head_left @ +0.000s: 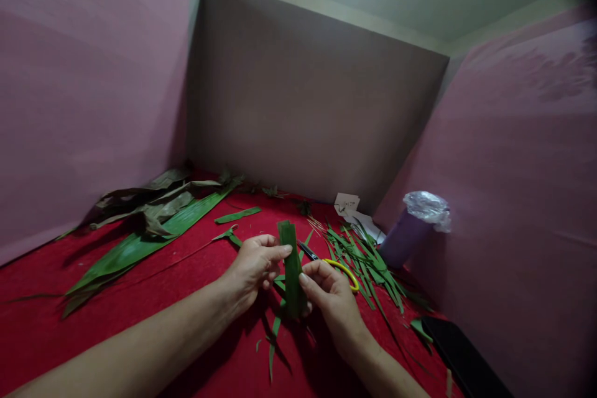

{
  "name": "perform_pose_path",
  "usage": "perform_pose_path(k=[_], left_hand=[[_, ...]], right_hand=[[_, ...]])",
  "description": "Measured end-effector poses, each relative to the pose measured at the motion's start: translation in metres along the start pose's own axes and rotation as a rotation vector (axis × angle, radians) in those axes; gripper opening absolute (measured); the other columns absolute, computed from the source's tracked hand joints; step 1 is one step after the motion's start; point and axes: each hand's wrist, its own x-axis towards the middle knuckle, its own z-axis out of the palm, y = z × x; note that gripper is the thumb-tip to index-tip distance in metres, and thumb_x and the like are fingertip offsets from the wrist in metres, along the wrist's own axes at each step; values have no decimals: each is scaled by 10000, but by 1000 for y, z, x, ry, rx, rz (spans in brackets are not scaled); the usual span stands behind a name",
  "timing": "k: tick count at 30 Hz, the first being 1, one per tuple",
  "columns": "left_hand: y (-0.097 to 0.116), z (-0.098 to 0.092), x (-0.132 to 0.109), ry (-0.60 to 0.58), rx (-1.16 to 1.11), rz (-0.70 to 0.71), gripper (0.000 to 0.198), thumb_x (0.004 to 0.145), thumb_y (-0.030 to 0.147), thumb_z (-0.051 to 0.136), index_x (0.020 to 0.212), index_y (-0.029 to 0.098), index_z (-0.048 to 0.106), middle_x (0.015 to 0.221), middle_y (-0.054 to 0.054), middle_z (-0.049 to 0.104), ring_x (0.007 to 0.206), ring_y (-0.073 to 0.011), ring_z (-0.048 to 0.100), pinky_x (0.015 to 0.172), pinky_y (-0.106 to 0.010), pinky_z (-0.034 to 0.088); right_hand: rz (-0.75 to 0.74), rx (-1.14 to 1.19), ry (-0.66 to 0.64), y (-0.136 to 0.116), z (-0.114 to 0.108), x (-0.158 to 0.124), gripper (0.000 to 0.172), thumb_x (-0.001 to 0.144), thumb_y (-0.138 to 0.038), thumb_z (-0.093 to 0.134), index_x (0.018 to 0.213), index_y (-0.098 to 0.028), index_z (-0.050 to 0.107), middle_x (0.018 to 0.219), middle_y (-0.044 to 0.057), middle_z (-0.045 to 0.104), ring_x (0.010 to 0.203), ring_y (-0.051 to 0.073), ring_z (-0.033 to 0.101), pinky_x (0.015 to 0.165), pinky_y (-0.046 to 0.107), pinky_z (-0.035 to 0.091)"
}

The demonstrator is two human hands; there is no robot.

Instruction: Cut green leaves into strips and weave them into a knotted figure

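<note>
A folded green leaf strip (pixel 291 264) stands upright between my hands, above the red cloth (pixel 153 298). My left hand (pixel 254 267) pinches its upper part from the left with fingers closed. From the right, my right hand (pixel 329 292) grips the lower part, thumb pressed on the leaf. Scissors with yellow handles (pixel 342 269) lie on the cloth just behind my right hand. Thin green leaf trimmings (pixel 273 339) lie under my hands.
Long green and dry brown leaves (pixel 149 224) lie at the left back. A heap of cut green strips (pixel 364 255) lies right of the scissors. A purple bin with a plastic liner (pixel 410 230) stands at the right wall. A dark phone (pixel 461 357) lies at front right. Paper slips (pixel 347 204) sit at the back.
</note>
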Motion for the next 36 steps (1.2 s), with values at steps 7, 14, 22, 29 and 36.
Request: perform_pose_path(k=[7, 14, 22, 29, 36], left_hand=[[-5, 2, -1, -6, 17, 89, 195, 642, 259, 642, 655, 166, 471, 470, 46, 495, 349, -55, 416, 276, -145, 289], [-8, 4, 1, 0, 82, 113, 214, 707, 318, 588, 633, 167, 455, 483, 30, 523, 324, -56, 418, 251, -142, 268], [-3, 3, -2, -19, 118, 154, 223, 690, 304, 607, 578, 159, 478, 389, 51, 467, 312, -59, 409, 275, -145, 299], [-6, 2, 0, 19, 237, 195, 275, 712, 363, 569, 545, 174, 458, 361, 48, 478, 259, -56, 361, 264, -163, 292], [-3, 1, 1, 26, 291, 196, 295, 705, 367, 570, 512, 174, 458, 350, 54, 461, 255, -56, 364, 264, -162, 299]], right_hand=[[-124, -212, 44, -4, -2, -2, 339, 819, -442, 494, 636, -157, 478, 561, -43, 414, 506, 85, 388, 460, 194, 326], [-106, -333, -8, 0, -1, -6, 174, 811, -322, 543, 786, -151, 561, 673, -21, 511, 605, 108, 426, 547, 210, 348], [-14, -143, -121, -5, 1, -5, 214, 841, -350, 491, 789, -151, 551, 628, -24, 530, 530, 91, 439, 497, 196, 344], [-48, -87, 0, 0, 2, -4, 228, 704, -294, 666, 786, -179, 487, 698, -21, 577, 600, 116, 529, 510, 200, 406], [69, -52, -17, -8, 1, -4, 277, 726, -417, 604, 708, -156, 514, 545, -40, 528, 429, 77, 435, 397, 175, 345]])
